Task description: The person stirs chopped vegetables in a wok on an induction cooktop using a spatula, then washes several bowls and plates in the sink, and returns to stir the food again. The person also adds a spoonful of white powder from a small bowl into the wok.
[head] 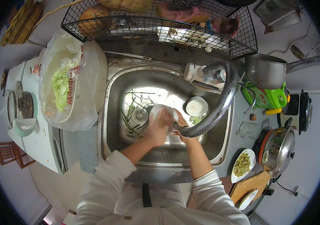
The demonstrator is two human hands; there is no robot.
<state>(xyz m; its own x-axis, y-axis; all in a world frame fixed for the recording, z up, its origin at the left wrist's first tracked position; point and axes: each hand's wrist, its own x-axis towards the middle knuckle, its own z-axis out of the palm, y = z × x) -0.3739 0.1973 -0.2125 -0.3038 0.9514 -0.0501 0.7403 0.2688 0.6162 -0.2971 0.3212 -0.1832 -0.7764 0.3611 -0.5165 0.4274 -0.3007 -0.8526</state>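
Note:
Both hands are over a stainless steel sink [162,162], close together beneath the curved metal faucet [224,101]. A whitish bowl [155,110], blurred by motion, is between them. My left hand [158,129] lies over the bowl's near side with its fingers on it. My right hand [183,126] is at the bowl's right side, partly hidden by the faucet's spout. To the right in the basin stand small white bowls [197,107], stacked, beside a green leaf piece [196,120]. Green stem scraps [133,123] lie around the drain strainer [140,116] at the left.
A plastic bag [89,84] with lettuce leaves [61,87] stands left of the sink. A wire basket [160,22] is behind it. On the right are a saucepan [265,70], a green jug [267,97], a glass [248,130], a lidded pot [278,152] and a plate of food [243,166].

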